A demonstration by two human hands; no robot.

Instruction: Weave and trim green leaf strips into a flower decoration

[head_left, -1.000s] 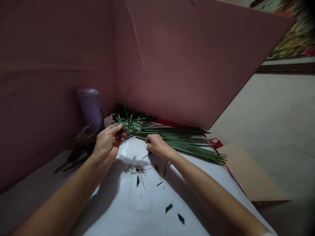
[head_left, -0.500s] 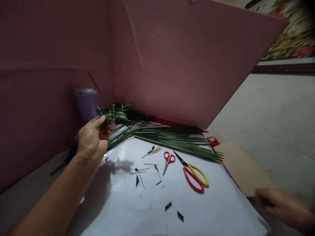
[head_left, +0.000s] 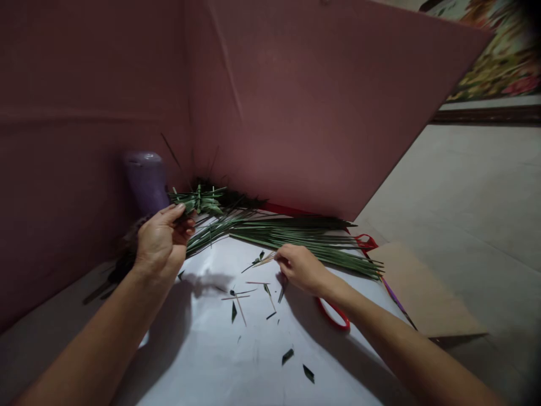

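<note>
1. My left hand [head_left: 163,239] reaches forward, palm turned inward, pinching a woven leaf piece [head_left: 200,198] between thumb and fingers; the piece is raised just beyond the fingertips.
2. My right hand [head_left: 302,268] is low, its fingers curled and narrow by the ends of some thin sticks [head_left: 265,259]; I cannot tell whether it grips any of them.
3. The white counter [head_left: 253,372] stretches between my forearms, with the most room on the near side of my hands. Its right edge runs past my right forearm, with a flat board [head_left: 426,287] lower down outside it.
4. Ahead of both hands a pink wall [head_left: 274,113] closes the space, and another stands to the left of my left hand.
5. A bundle of long leaves [head_left: 308,242] lies just beyond my right hand.
6. A small scissors blade [head_left: 282,294] pokes out under my right hand; a red scissors handle [head_left: 339,325] shows beside my right forearm, partly hidden by it.
7. A purple bottle [head_left: 147,183] stands just past my left hand, and leaf scraps [head_left: 309,374] lie nearer me.
</note>
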